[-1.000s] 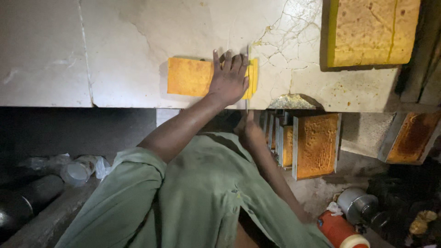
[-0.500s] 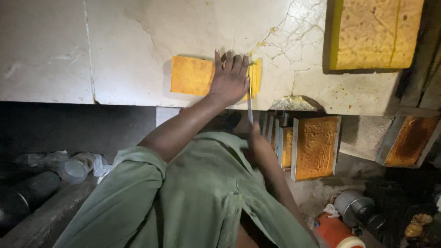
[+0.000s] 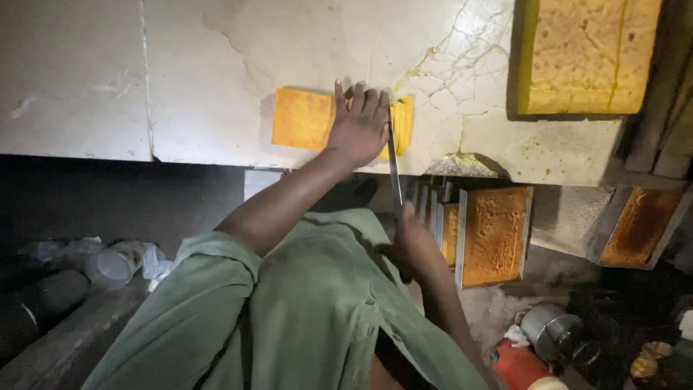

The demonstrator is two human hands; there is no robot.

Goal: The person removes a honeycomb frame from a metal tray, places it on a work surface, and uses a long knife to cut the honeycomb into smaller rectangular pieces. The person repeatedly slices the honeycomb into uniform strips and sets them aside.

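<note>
Flat yellow cake slab (image 3: 303, 119), golden and porous, near the front edge of the cracked white counter (image 3: 202, 79). Left hand (image 3: 359, 130) spread flat on it. Right hand (image 3: 411, 242) seemingly clamped round a knife (image 3: 393, 162) at the slab's sliced end.

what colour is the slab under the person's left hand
Orange-yellow; the slab under the left hand shows best in the head view.
</note>
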